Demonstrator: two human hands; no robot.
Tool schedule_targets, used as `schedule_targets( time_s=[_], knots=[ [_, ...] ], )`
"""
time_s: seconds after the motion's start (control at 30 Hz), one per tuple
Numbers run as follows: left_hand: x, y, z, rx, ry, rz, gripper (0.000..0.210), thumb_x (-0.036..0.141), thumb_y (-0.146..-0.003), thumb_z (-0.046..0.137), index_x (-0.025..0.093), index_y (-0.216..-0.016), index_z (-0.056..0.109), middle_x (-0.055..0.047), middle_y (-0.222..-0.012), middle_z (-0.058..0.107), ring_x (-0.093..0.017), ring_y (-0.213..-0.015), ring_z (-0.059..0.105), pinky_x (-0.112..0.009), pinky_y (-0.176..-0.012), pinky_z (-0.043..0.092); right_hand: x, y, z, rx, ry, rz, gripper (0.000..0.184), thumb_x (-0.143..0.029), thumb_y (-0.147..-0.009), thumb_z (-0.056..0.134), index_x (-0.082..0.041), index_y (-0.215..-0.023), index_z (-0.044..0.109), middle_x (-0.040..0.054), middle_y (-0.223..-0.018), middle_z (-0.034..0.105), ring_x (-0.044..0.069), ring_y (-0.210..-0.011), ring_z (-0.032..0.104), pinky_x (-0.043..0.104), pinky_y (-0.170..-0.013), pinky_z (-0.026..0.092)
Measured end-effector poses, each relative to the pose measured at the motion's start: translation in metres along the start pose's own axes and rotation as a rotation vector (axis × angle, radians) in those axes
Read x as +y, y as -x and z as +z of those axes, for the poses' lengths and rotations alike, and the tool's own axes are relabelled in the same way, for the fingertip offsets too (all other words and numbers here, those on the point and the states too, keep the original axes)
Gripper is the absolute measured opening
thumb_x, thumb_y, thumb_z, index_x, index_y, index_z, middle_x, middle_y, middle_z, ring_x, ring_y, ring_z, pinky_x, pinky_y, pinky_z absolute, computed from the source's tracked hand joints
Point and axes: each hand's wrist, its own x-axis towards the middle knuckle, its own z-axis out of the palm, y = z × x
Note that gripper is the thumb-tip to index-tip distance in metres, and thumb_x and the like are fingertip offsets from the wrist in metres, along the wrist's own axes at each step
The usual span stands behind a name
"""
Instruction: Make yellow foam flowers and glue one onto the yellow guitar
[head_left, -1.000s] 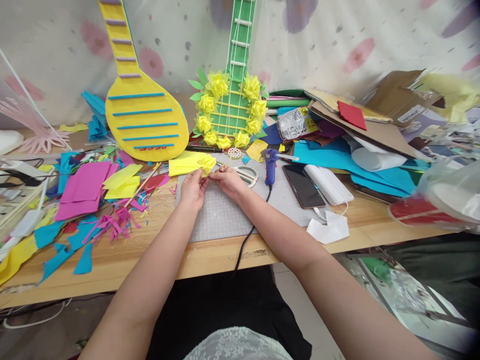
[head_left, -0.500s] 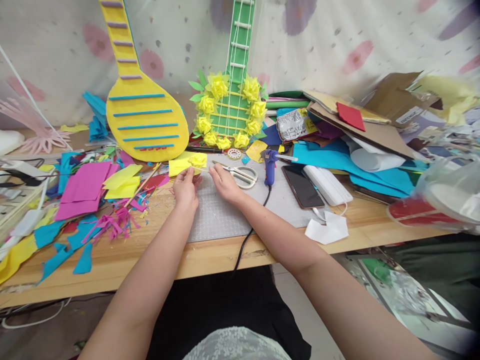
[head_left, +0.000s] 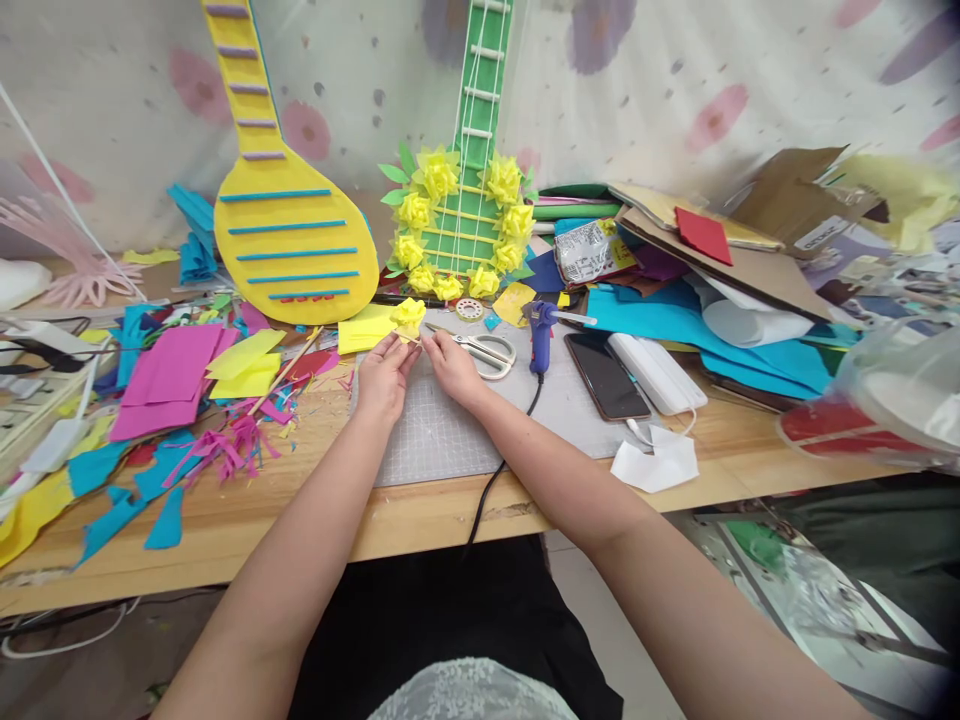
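Note:
A small yellow paper flower (head_left: 409,314) stands just above my fingertips, over the grey cutting mat. My left hand (head_left: 384,378) is closed, pinching it near its base, where a thin pale strip shows. From the other side my right hand (head_left: 451,370) meets it with thumb and forefinger pressed together; the exact contact is hidden by the fingers. Behind my left hand lies yellow crepe paper (head_left: 364,328). Scissors (head_left: 491,356) rest just right of my right hand, and a blue glue gun (head_left: 540,335) stands beyond them.
A yellow paper guitar shape (head_left: 296,225) and a green one ringed with yellow flowers (head_left: 478,150) lean at the back. Magenta paper (head_left: 169,380) and scraps cover the left side. A phone (head_left: 606,375) and white power bank (head_left: 656,370) lie right, near a plastic-covered cup (head_left: 832,425).
My left hand has shifted slightly right, closer to my right hand. The yellow flower has moved right with it and stands more upright. The tools on the mat stay put.

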Motion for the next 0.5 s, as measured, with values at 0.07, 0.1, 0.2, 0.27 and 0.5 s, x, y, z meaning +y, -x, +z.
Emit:
schedule_targets(
  time_s=[0.07, 0.1, 0.2, 0.27, 0.5],
  knots=[
    [-0.0003, 0.0004, 0.0002, 0.002, -0.013, 0.019, 0.029, -0.004, -0.074, 0.054, 0.014, -0.095, 0.062, -0.005, -0.084, 0.071, -0.012, -0.083, 0.068, -0.029, -0.092, 0.048, -0.0003, 0.0003, -0.0003, -0.03, 0.038, -0.02, 0.029, -0.041, -0.088, 0.044, -0.023, -0.066, 0.038, -0.0026, -0.062, 0.044, 0.015, -0.063, 0.044, 0.027, -0.068, 0.033],
    [-0.0001, 0.0005, 0.0003, -0.004, -0.017, 0.024, 0.029, -0.003, -0.075, 0.054, 0.015, -0.097, 0.063, -0.006, -0.087, 0.072, -0.013, -0.085, 0.068, -0.029, -0.092, 0.048, -0.0006, 0.0006, -0.0002, -0.044, 0.052, -0.031, 0.03, -0.041, -0.088, 0.043, -0.023, -0.066, 0.038, -0.0027, -0.061, 0.043, 0.015, -0.063, 0.043, 0.027, -0.067, 0.033],
    [0.0019, 0.0009, -0.0003, -0.028, -0.022, 0.03, 0.03, 0.0, -0.077, 0.055, 0.015, -0.1, 0.064, -0.007, -0.092, 0.072, -0.014, -0.089, 0.068, -0.029, -0.093, 0.048, -0.0009, 0.0013, 0.0002, -0.062, 0.067, -0.05, 0.032, -0.042, -0.089, 0.042, -0.022, -0.064, 0.037, -0.003, -0.06, 0.042, 0.014, -0.061, 0.041, 0.026, -0.065, 0.031],
    [0.0032, 0.0012, -0.001, -0.025, -0.026, 0.031, 0.032, -0.001, -0.077, 0.052, 0.015, -0.102, 0.063, -0.007, -0.089, 0.072, -0.014, -0.089, 0.068, -0.03, -0.093, 0.048, -0.0005, 0.0011, 0.0004, -0.066, 0.078, -0.05, 0.033, -0.043, -0.089, 0.042, -0.022, -0.063, 0.036, -0.0032, -0.06, 0.041, 0.013, -0.06, 0.04, 0.025, -0.063, 0.03],
    [0.0017, 0.0017, -0.0023, 0.004, -0.045, 0.072, 0.038, 0.004, -0.079, 0.056, 0.017, -0.114, 0.058, -0.005, -0.083, 0.071, -0.015, -0.09, 0.068, -0.03, -0.092, 0.049, 0.0, -0.0025, -0.0002, -0.104, 0.108, -0.039, 0.035, -0.043, -0.089, 0.039, -0.021, -0.062, 0.037, -0.0033, -0.06, 0.044, 0.012, -0.06, 0.039, 0.024, -0.059, 0.027]
  ],
)
